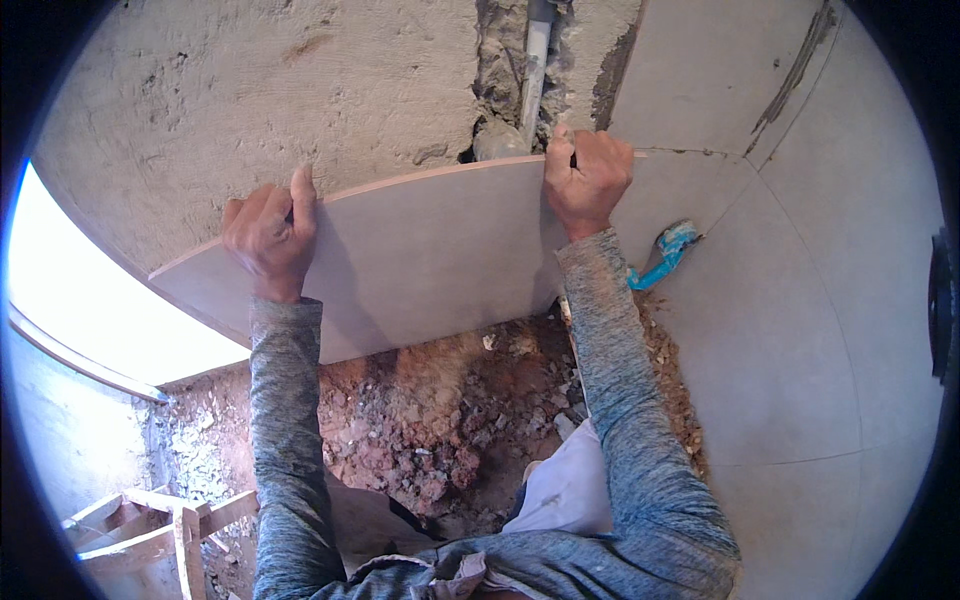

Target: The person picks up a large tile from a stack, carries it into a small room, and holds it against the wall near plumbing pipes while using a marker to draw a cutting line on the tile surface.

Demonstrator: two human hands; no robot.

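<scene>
tile [440,245]: lg grey slab, in front of rough wall [300,100], just below white pipe [536,80]; touching wall or not, can't tell
l hand [272,232]: pinching top edge twd l end, fingers curled over
r hand [590,182]: pinching same edge nr r end, fingers curled
blue item [665,255]: nr r cuff [590,250]
rubble [450,430]: below tile
wood frame [185,540]: lower l

A large, flat, grey rectangular tile [450,250] (its top edge shows pinkish tan) is held by that edge at two spots. It stands roughly upright along the rough beige plastered wall [300,90].
</scene>
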